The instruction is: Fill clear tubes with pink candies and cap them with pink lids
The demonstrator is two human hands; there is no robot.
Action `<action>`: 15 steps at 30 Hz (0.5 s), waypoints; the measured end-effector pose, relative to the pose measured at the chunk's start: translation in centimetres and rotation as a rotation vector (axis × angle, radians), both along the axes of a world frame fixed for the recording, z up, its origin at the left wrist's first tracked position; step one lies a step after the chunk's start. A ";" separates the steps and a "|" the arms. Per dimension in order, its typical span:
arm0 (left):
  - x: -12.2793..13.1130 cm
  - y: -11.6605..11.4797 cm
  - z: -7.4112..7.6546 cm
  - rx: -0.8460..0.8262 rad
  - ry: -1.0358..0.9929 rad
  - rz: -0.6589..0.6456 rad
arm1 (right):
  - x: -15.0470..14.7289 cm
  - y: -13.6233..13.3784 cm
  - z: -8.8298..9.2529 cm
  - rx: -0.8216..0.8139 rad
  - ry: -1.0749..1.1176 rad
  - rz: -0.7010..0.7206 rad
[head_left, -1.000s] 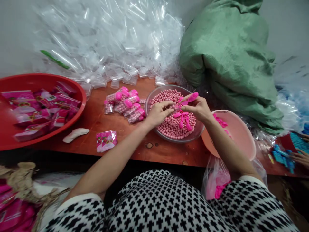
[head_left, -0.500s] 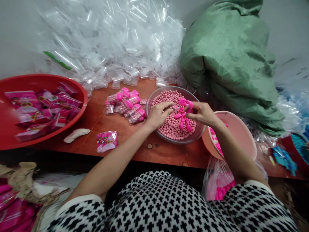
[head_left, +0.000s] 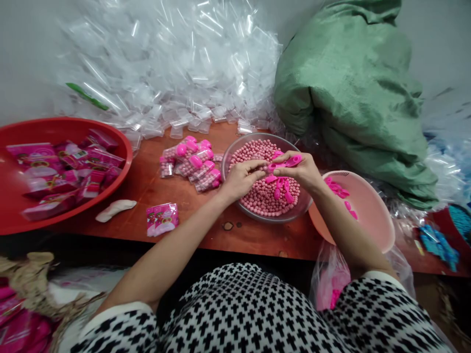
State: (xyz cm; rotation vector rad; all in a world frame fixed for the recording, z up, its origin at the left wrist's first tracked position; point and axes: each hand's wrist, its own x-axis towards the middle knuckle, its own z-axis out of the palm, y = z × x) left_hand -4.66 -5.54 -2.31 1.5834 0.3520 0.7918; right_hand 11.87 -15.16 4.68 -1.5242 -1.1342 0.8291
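Note:
Above a grey bowl of round pink beads, my two hands come together. My left hand is closed, with its fingertips pinching a small clear plastic tube that they mostly cover. Between the thumb and fingers of my right hand is a bright pink plastic cap, its inner end against the tube's end. More loose pink pieces lie on the beads just below. Left of the bowl, several bead-filled tubes with pink caps lie in a pile.
A red basin of pink packets stands left. Pink packets and a whitish strip lie on the table. Behind are heaped clear tubes and a green sack. A pale pink basin with pink pieces stands right.
My right hand has moved left and brought the pink cap to the tube in my left hand. The view has shifted slightly, and more of the pale pink basin's contents shows.

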 end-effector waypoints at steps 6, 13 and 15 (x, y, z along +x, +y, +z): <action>0.1 -0.1 0.1 0.021 -0.007 -0.042 | 1.2 -0.3 2.3 -0.114 -0.115 0.144; 0.3 0.1 0.7 -0.507 -0.226 -0.108 | 0.4 0.4 0.0 0.088 0.170 -0.156; 0.0 0.1 1.1 -0.571 -0.261 -0.135 | -0.4 0.6 -1.2 0.105 0.153 -0.167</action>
